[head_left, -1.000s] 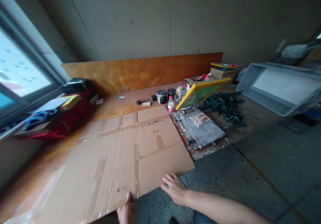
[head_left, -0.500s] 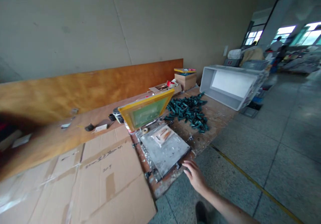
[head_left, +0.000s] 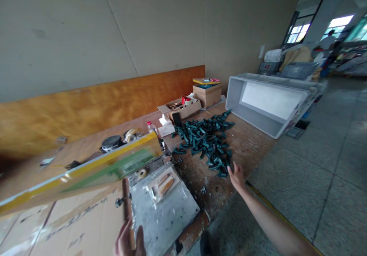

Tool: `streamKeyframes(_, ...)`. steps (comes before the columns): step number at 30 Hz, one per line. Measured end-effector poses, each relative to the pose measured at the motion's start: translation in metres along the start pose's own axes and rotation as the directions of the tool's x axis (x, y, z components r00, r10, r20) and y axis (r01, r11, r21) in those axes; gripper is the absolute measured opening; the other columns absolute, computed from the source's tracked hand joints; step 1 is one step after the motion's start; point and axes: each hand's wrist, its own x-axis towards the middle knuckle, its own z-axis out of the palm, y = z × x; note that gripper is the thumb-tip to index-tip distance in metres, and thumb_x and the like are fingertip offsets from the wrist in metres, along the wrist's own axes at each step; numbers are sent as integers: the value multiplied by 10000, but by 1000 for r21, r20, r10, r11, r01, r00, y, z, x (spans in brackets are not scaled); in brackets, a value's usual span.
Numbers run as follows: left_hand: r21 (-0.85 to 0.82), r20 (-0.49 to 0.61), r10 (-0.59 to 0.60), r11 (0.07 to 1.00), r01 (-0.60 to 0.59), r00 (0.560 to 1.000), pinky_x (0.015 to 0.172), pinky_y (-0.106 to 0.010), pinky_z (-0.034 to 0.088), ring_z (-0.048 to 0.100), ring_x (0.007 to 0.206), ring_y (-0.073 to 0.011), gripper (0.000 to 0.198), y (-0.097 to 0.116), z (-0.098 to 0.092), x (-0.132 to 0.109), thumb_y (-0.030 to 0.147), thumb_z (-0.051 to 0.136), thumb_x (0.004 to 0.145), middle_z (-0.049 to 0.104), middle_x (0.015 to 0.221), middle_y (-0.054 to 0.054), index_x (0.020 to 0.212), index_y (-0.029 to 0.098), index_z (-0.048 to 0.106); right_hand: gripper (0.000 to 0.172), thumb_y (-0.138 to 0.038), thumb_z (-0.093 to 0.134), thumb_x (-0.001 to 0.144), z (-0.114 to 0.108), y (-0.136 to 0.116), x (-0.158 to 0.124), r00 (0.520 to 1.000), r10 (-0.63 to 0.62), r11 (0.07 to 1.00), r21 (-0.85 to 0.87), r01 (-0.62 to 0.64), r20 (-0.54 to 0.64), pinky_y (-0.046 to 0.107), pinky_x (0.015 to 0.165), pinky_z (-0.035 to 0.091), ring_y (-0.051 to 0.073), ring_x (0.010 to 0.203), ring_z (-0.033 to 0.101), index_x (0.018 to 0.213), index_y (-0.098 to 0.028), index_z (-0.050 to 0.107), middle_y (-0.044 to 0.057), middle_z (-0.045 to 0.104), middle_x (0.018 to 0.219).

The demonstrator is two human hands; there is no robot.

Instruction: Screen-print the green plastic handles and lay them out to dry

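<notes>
My right hand (head_left: 237, 175) reaches to the near right edge of a heap of dark green curved parts (head_left: 205, 137), fingers apart and holding nothing. At the bottom, my left hand (head_left: 129, 240) is beside the left edge of a grey metal plate (head_left: 183, 206), its thumb and fingers apart and partly cut off by the frame. On the plate lies a clear plastic packet (head_left: 162, 185) with orange-brown pieces inside. A yellow-framed screen (head_left: 114, 164) stands tilted up left of the plate.
Flattened cardboard (head_left: 94, 225) covers the left of the table. Behind the heap are an open carton (head_left: 186, 110) and a box (head_left: 208, 95). A grey crate (head_left: 258, 122) lies on its side at right. A distant person (head_left: 328, 40) is visible.
My right hand has moved forward from near the plate's corner to the green heap. My left hand has come into view. The view is closer, and the screen appears larger and further left.
</notes>
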Motion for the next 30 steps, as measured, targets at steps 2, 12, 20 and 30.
streamKeyframes(2, -49, 35, 112, 993, -110, 993, 1024, -525, 424, 546, 1203, -348, 379, 18, 25, 8, 450, 587, 785, 594, 1272, -124, 1127, 286, 593, 641, -524, 332, 907, 22, -18, 9, 998, 53, 998, 44, -53, 20, 493, 1104, 325, 328, 1388, 346, 1395, -116, 415, 215, 432, 1431)
streamKeyframes(12, -261, 341, 209, 958, -121, 917, 1039, -498, 408, 565, 1166, -297, 290, 127, 171, 63, 419, 571, 834, 643, 1196, -108, 1060, 254, 649, 477, -501, 445, 892, 22, -54, 10, 828, -211, 970, 7, 243, 519, 373, 892, 478, 265, 1048, 652, 1182, -170, 628, 149, 673, 1132)
streamKeyframes(20, -140, 363, 113, 988, -66, 925, 1000, -490, 442, 602, 1098, -308, 310, 176, 317, 124, 426, 575, 798, 667, 1117, -106, 1028, 239, 668, 415, -503, 412, 875, -41, -29, 258, 901, -243, 962, 206, 178, 358, 302, 649, 499, 199, 704, 654, 903, -179, 671, 83, 717, 833)
streamKeyframes(30, 288, 415, 19, 946, -152, 909, 1037, -444, 402, 560, 1197, -286, 402, 212, 440, 220, 404, 518, 886, 627, 1232, -170, 1172, 156, 654, 635, -465, 498, 856, -4, -31, 552, 988, 37, 963, -270, 6, 152, 487, 988, 415, 368, 1206, 528, 1380, -107, 486, 236, 575, 1292)
